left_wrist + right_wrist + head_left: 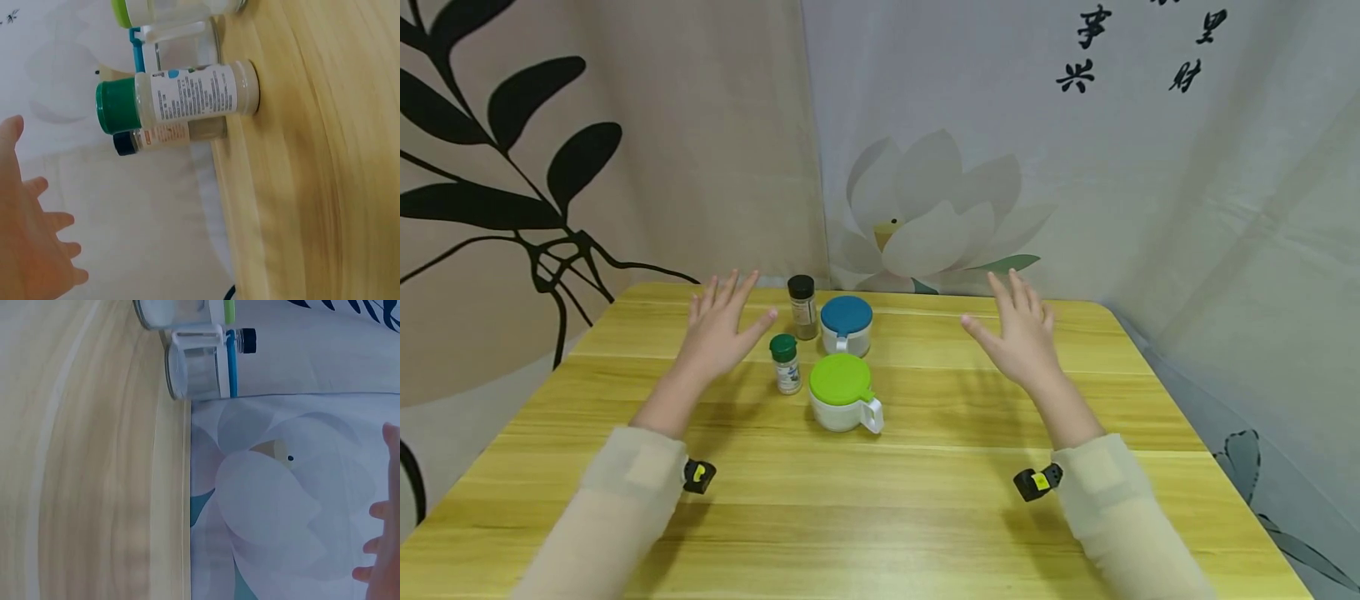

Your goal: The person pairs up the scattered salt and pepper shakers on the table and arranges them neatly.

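My left hand (718,333) hovers over the table with fingers spread, holding nothing. Nearest to it is a small spice jar with a green cap (786,364), its printed label facing the left wrist view. Behind that stands a taller spice jar with a black cap (803,307). A seasoning pot with a blue lid (846,325) is beside it, and a seasoning pot with a lime-green lid (841,392) stands closer to me, its white handle pointing right. Well to the right of the pots, my right hand (1019,340) is raised, fingers extended and touching nothing.
The wooden table (880,517) ends at a far edge just behind the jars. A cloth curtain (940,100) with a lotus print hangs there, next to a beige one with dark leaves (523,100). Small black cameras sit at both wrists.
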The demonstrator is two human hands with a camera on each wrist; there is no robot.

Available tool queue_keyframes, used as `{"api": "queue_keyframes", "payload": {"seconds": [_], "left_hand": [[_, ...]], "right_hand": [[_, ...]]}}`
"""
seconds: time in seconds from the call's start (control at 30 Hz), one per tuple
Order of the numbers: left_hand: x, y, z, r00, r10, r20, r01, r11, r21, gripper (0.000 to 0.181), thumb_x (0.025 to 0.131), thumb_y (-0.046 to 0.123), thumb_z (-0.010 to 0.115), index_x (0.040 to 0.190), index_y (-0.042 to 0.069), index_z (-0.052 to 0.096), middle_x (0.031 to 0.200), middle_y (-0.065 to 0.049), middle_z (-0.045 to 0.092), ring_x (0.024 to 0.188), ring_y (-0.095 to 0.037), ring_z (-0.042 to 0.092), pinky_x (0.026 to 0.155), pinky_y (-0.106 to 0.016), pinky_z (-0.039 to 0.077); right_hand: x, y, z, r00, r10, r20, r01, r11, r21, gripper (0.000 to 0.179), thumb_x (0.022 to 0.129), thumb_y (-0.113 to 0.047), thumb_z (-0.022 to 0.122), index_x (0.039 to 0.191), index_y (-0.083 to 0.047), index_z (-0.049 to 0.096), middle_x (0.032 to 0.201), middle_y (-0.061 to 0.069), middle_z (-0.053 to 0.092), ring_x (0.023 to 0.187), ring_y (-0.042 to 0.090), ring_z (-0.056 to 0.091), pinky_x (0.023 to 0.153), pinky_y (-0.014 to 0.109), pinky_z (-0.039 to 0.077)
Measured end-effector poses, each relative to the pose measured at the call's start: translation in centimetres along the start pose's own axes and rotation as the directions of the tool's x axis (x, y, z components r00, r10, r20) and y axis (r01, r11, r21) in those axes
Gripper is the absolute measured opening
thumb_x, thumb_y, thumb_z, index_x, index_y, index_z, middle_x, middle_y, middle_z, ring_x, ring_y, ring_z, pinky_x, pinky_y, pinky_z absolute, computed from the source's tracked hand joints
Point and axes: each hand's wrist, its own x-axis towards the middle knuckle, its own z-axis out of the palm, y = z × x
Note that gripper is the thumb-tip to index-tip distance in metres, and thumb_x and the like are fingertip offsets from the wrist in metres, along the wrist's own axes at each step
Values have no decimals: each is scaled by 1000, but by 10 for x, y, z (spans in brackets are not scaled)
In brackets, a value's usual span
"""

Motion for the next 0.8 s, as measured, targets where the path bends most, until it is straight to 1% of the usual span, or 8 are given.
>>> {"api": "queue_keyframes", "payload": {"seconds": [0.2,0.43,0.67,0.8], "left_hand": [[-4,2,4,1000,1,-10,-2,998,-55,77,96,60,39,155,20,12,158,-17,4,142,-39,-8,107,-58,-12],[-8,1,10,1000,-8,-27,5,993,-122,76,96,57,42,155,20,13,158,-16,6,142,-39,-5,108,-58,-10],[-12,1,15,999,-13,-50,4,984,-176,75,97,54,44,155,18,15,157,-18,8,142,-41,-3,108,-60,-7],[-15,1,18,997,-13,-73,-2,977,-212,73,98,51,46,155,18,15,157,-17,11,142,-42,0,107,-62,-4]], "right_hand": [[-6,-8,4,1000,-16,-4,16,1000,21,85,91,-65,46,155,-21,14,159,13,3,142,38,3,105,65,-2],[-12,-17,12,999,-37,-19,38,998,51,83,91,-61,50,155,-20,15,159,13,4,142,38,4,106,64,-2],[-17,-25,18,999,-48,-23,50,994,95,86,90,-66,46,155,-20,15,159,14,5,142,38,4,105,65,-1],[-21,-31,22,998,-51,-23,54,991,122,84,91,-62,50,155,-20,15,159,11,4,142,38,5,105,64,-1]]}}
